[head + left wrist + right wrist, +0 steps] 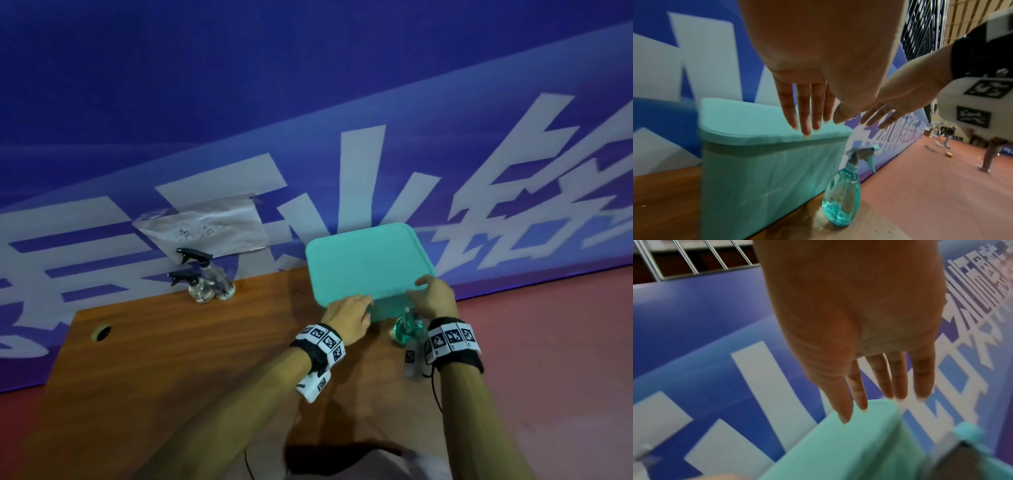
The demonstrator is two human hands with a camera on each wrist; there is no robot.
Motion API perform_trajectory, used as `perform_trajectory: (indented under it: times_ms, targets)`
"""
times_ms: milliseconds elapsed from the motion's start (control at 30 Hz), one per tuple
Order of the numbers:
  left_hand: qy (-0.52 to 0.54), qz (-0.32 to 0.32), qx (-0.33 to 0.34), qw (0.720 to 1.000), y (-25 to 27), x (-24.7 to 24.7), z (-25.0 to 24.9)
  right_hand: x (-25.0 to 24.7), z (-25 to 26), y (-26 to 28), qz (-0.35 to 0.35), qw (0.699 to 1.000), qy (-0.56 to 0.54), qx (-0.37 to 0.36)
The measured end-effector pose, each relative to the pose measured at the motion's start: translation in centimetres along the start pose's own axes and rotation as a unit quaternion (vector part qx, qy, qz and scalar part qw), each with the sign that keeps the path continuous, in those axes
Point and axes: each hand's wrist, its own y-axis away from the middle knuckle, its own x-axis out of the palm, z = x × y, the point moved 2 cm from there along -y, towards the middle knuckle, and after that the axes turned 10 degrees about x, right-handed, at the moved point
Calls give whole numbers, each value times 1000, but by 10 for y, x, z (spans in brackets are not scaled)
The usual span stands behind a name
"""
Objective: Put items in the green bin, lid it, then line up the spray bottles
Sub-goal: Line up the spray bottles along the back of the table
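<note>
The green bin (387,306) stands at the far right of the wooden table (178,359) with its green lid (363,260) on top. My left hand (351,313) lies with straight fingers (807,116) touching the lid's (756,123) near edge. My right hand (433,296) rests flat on the lid's (869,418) near right corner, fingers (898,382) straight. A teal spray bottle (407,327) stands against the bin's (760,186) front, below my right wrist, and shows plainly as the teal bottle (842,191) in the left wrist view. Two clear spray bottles (209,281) with black triggers stand together at the table's back edge.
A blue banner wall (308,120) with white characters runs right behind the table, with a taped paper sheet (205,229) above the clear bottles. A cable hole (101,332) sits near the table's left end. Red floor (565,359) lies right of the table edge.
</note>
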Motion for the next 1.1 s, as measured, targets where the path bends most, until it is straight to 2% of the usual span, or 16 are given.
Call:
perform_trajectory:
  times_ms: [100,233,400,633,733,900,1100]
  targets:
    - [-7,52,-6,999,-26,27,-27,-2,-34,-21,56,997,45,23]
    - [-17,76,-30,996,-59,53,-58,10,-64,-40,173,984,45,-12]
    - [-20,133,-48,990,-83,84,-77,5,-82,-45,156,985,49,-54]
    - [-40,119,-76,989,-91,99,-77,12,-100,-41,180,975,96,-83]
    - [-43,118,-100,987,-89,103,-73,15,-102,-37,197,970,102,-98]
    - [-43,144,-132,980,-67,98,-59,18,-84,-26,230,946,147,-175]
    - [76,151,-196,966,-7,93,-22,42,-34,0,326,891,199,-245]
